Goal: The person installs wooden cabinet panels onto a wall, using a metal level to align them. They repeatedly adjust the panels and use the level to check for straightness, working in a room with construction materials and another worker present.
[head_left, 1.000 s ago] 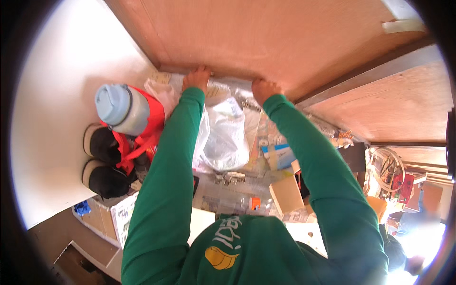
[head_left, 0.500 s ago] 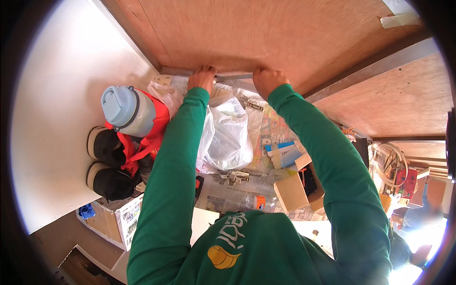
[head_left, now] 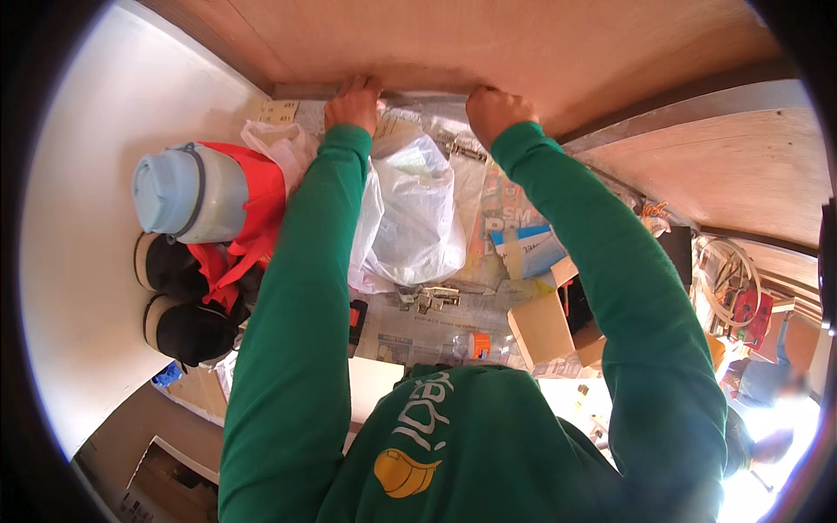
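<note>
A large brown plywood panel [head_left: 418, 44] spans the far side, with a narrow strip along its lower edge. My left hand [head_left: 353, 106] is closed at that edge, its fingers curled against the strip. Further right, my right hand [head_left: 501, 115] grips the same edge in a fist, the fingertips hidden. Between and below my forearms lies a white plastic bag [head_left: 414, 222] on a surface spread with newspaper [head_left: 405, 336]. Metal hinges [head_left: 432, 299] rest near the bag, and another metal hinge [head_left: 466, 150] lies close to my right hand.
At left stand a light-blue jug [head_left: 187, 196], a red cloth bag [head_left: 261, 196] and black shoes [head_left: 187, 331] beside a white wall [head_left: 78, 244]. An opened cardboard box [head_left: 540, 331] and a small bottle [head_left: 475, 346] lie nearer me. Another person [head_left: 763, 383] is at far right.
Both hands and the panel's lower edge sit higher in the picture, while the jug and shoes have shifted left as the view moved. My hands keep their places on the edge.
</note>
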